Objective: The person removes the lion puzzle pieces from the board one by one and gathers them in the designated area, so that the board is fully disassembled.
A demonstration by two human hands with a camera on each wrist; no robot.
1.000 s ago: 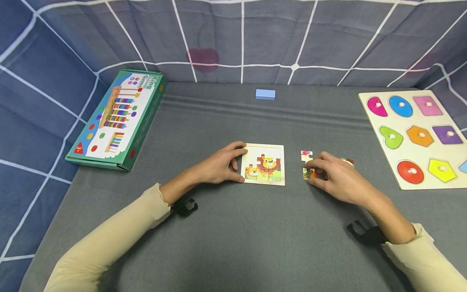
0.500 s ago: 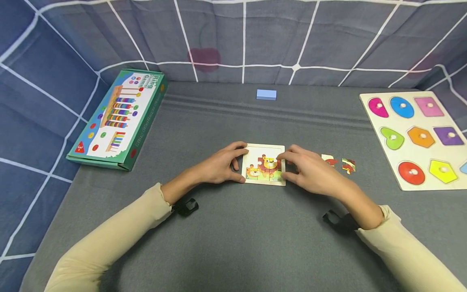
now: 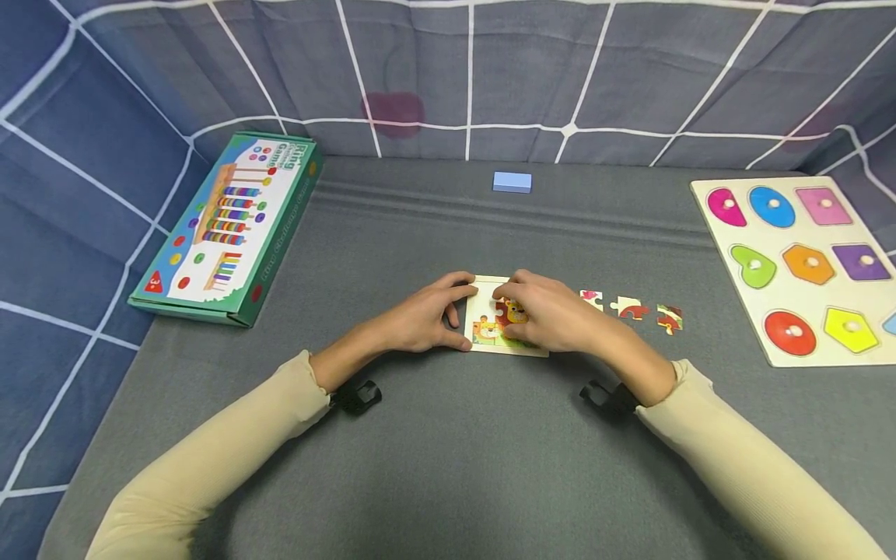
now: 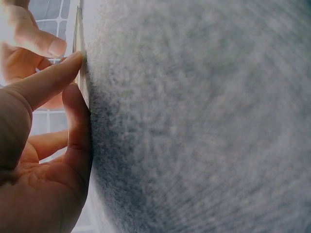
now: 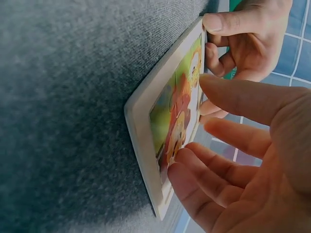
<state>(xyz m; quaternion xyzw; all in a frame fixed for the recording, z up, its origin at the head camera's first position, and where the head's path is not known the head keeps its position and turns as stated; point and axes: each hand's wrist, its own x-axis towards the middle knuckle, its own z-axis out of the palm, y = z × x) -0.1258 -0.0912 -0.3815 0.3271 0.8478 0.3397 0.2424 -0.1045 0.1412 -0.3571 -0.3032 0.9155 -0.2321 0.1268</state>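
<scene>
- The puzzle tray (image 3: 490,292) lies flat in front of you, near the middle of the grey tabletop (image 3: 448,467).
- Lion-picture pieces (image 3: 484,330) fill part of it, with pale bare wood at the far side.
- Your left hand (image 3: 420,315) grips the tray's left side, thumb at the near corner and index finger towards the far one.
- Your right hand (image 3: 556,317) is over the tray's right side, fingertips at the picture; you can't tell from these views whether it pinches a piece.
- Just right of that hand, three loose pieces (image 3: 631,307) lie in a row, apart from one another.
- Farther right, you have a pale shape board (image 3: 812,297) with coloured, knobbed shapes.
- Beyond the tray sits a blue block (image 3: 512,182).
- At your far left, a green-edged game box (image 3: 231,225) lies picture-side up.
</scene>
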